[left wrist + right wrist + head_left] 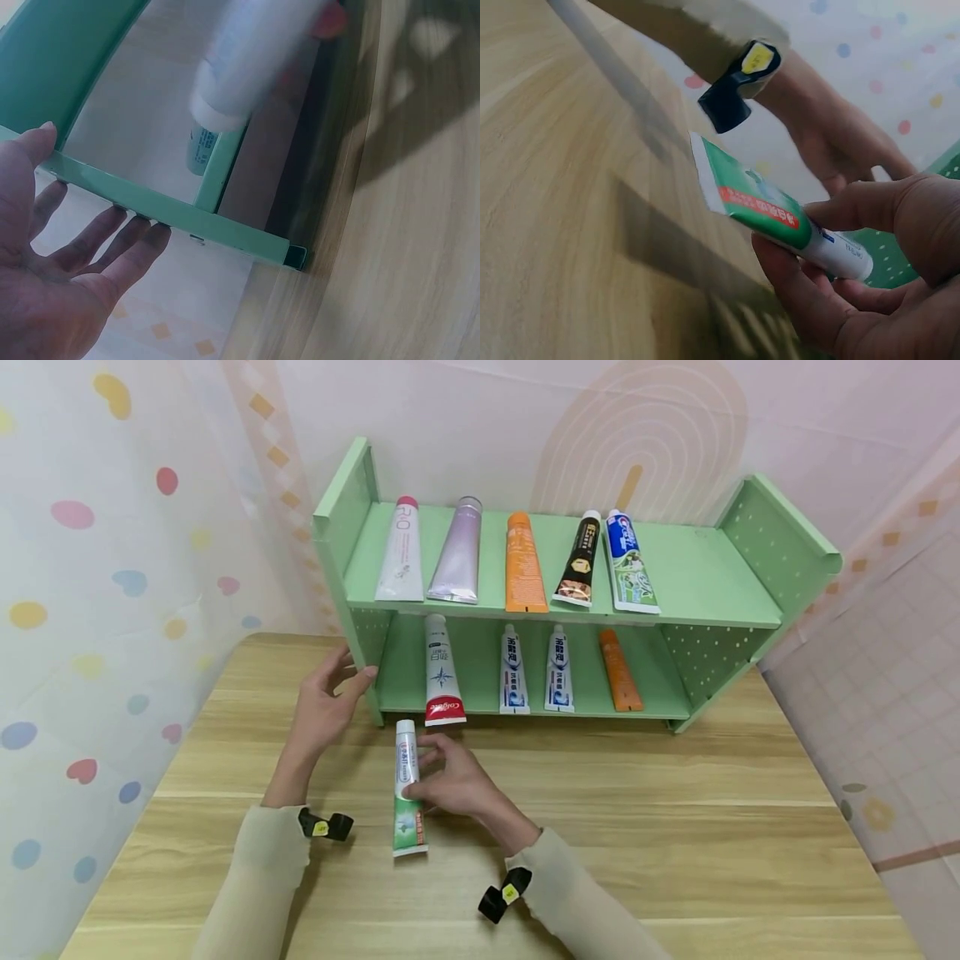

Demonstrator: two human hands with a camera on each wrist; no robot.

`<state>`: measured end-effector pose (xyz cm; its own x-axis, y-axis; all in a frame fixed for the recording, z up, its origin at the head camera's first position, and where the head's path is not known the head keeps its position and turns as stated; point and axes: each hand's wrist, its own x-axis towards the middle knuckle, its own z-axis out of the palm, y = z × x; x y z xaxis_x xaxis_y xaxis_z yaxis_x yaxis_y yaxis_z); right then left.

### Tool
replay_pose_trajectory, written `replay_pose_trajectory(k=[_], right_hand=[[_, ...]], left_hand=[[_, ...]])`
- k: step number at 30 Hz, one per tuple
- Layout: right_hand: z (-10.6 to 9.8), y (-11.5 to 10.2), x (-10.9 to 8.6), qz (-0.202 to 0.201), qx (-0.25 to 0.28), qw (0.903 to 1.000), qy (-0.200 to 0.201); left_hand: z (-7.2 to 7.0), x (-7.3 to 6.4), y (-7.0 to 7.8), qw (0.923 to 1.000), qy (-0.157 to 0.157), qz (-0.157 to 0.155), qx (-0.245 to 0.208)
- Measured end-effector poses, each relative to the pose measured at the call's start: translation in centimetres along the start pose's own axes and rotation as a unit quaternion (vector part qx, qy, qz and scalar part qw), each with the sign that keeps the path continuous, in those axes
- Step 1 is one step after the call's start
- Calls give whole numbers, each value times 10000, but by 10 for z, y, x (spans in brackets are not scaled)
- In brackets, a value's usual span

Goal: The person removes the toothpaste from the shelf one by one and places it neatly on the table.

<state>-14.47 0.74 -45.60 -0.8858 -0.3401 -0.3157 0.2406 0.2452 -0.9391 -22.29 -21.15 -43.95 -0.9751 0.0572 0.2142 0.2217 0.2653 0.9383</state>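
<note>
Green-and-white tube [406,770], pinched mid-body above the table [675,827], in front of the green shelf [693,560].
Right hand [459,781] clamps it between thumb and fingers, cap end towards the shelf, both ends left free. Left hand [324,703]: thumb and fingers either side of the shelf's upright edge, likely steadying it. Some right fingertips hidden in the head view; the blurred white tube [251,64], cut off in the left-wrist view, may be the same one.

- Home or staged set, unclear which
- Patterned cloth [97,552] along the bench's [637,827] left edge
- Toothpaste tubes [527,568] on a green rack [697,560], far edge
</note>
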Motion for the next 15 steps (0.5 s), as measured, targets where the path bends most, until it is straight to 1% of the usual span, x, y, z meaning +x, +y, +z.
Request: replay_pose_trajectory(k=[5,11,15], right_hand=[[8,4,5,214,-168,9995,154],[15,6,10,250,-223,9992,209],[20,6,14,247,-352,9987,255]], left_hand=[[1,-1,0,10000,-11,-1,33],[1,0,0,10000,6,-16,-21],[0,0,0,10000,2,-17,-38]])
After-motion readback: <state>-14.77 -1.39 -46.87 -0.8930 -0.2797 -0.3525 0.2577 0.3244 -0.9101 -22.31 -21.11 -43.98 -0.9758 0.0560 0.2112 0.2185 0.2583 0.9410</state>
